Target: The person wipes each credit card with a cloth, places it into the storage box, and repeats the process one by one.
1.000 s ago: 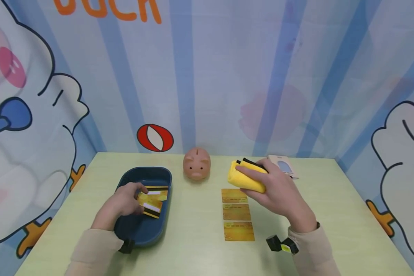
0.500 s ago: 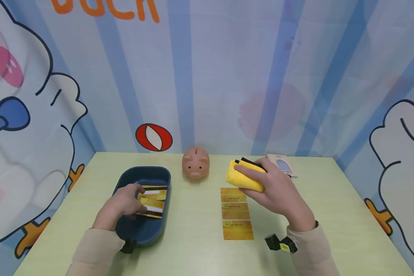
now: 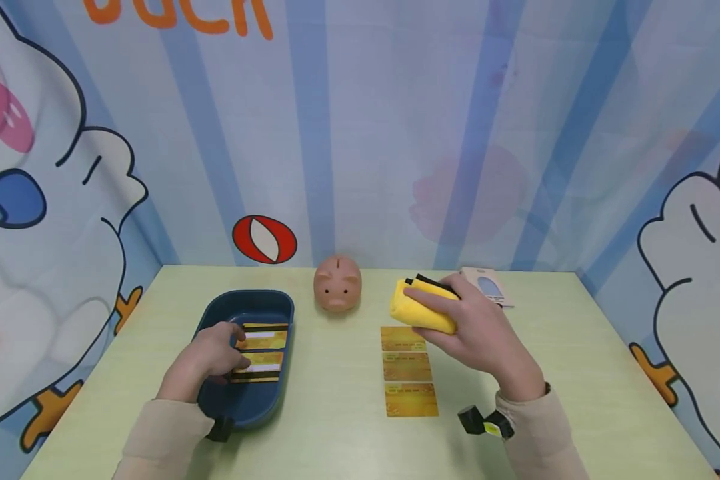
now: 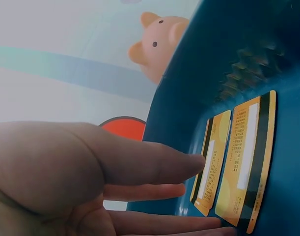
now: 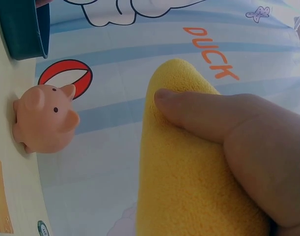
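Fuzzy yellow cloth [image 3: 421,309] fills the gripping right hand [image 3: 479,328]; straight-fingered left hand [image 3: 212,351] touches rectangular cards [image 3: 265,367].

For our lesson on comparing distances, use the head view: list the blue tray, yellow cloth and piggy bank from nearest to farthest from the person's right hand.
1. Yellow cloth: nearest, gripped in the right hand itself.
2. Piggy bank: next, off to that hand's left.
3. Blue tray: farthest, left of the piggy bank.
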`<control>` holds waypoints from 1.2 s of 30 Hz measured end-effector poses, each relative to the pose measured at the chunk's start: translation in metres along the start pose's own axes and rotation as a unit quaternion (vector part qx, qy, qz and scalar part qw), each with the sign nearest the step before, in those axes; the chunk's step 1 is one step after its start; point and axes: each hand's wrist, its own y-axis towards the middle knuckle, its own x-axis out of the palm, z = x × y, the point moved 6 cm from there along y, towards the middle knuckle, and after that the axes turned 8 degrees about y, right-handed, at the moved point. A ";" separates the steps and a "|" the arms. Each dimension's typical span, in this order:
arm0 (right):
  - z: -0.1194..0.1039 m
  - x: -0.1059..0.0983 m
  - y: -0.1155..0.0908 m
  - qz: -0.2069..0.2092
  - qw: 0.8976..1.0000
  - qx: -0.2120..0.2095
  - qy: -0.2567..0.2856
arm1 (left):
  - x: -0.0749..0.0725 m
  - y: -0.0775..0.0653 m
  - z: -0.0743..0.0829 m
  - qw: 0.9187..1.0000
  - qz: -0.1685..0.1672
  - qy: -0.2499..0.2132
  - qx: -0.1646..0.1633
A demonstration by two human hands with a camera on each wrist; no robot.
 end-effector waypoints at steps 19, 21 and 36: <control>0.004 -0.005 -0.002 0.006 1.000 0.010 0.004 | -0.007 -0.031 0.095 0.943 0.152 -0.103 0.279; 0.004 -0.006 -0.002 0.010 1.000 0.012 0.007 | 0.001 -0.035 0.110 0.935 0.153 -0.117 0.300; 0.007 -0.015 -0.006 0.021 1.000 0.017 0.008 | 0.084 -0.011 0.187 0.919 0.032 -0.093 0.381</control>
